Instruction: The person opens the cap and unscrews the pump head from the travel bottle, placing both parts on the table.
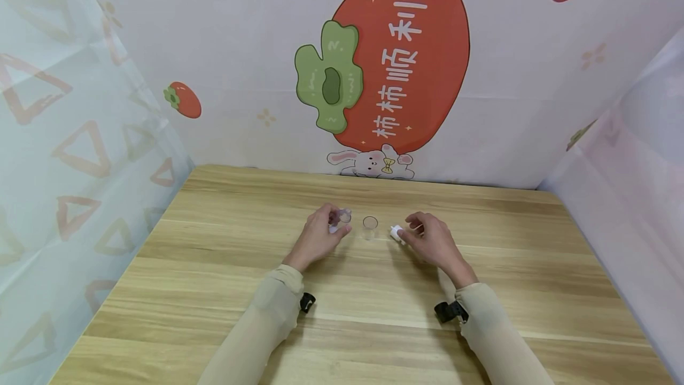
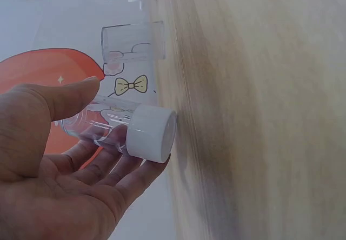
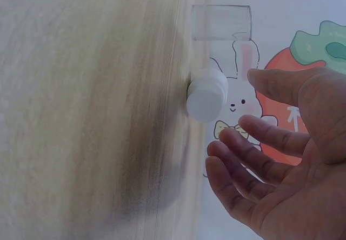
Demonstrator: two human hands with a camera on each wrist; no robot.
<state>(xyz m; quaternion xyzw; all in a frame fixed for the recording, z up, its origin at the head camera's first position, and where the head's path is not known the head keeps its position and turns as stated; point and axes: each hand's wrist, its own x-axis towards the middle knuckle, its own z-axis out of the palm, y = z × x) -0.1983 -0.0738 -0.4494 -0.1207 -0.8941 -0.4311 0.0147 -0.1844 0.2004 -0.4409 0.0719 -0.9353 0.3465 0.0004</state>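
My left hand (image 1: 319,233) curls around a small clear bottle (image 2: 102,122) with a white band (image 2: 152,133) at its table-side end. Its thumb lies along one side and several fingers along the other. The bottle leans a little, close to the tabletop. My right hand (image 1: 431,242) hovers beside a small white piece (image 3: 207,97) with a thin nozzle, which lies on its side; the fingers are loosely bent and a gap shows between them and it. Between both hands stands a clear, open-topped cylinder (image 1: 370,229), touched by neither.
The wooden table (image 1: 352,337) runs back to a printed backdrop (image 1: 507,94) with persimmons and a rabbit. Draped sheets (image 1: 69,153) close off the left and right sides. A black wrist mount (image 1: 450,312) sits at the right sleeve, another (image 1: 307,302) at the left.
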